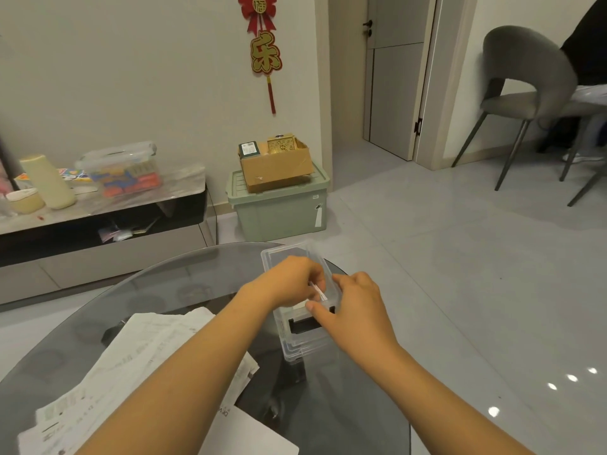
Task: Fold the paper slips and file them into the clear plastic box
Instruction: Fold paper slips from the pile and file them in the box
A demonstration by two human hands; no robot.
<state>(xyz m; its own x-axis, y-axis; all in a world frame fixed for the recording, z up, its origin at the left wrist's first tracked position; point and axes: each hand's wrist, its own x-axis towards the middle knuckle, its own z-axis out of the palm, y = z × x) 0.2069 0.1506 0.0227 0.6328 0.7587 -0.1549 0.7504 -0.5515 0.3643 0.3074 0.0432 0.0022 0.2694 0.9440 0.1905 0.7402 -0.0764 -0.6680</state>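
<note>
White folded slip (320, 292), half hidden, sits in left hand (290, 280)'s grip over clear box (289, 323); right hand (356, 307) steadies it, fingers relaxed.

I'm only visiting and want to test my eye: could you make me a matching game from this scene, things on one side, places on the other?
Things:
1. clear plastic box
2. cardboard box
3. unfolded paper slips
4. folded slip

Places:
A. on the green storage bin
B. between the left hand and right hand
C. spread on the table's near left
D. under both hands

Pairs: 1-D, 2-A, 3-C, 4-B
</note>
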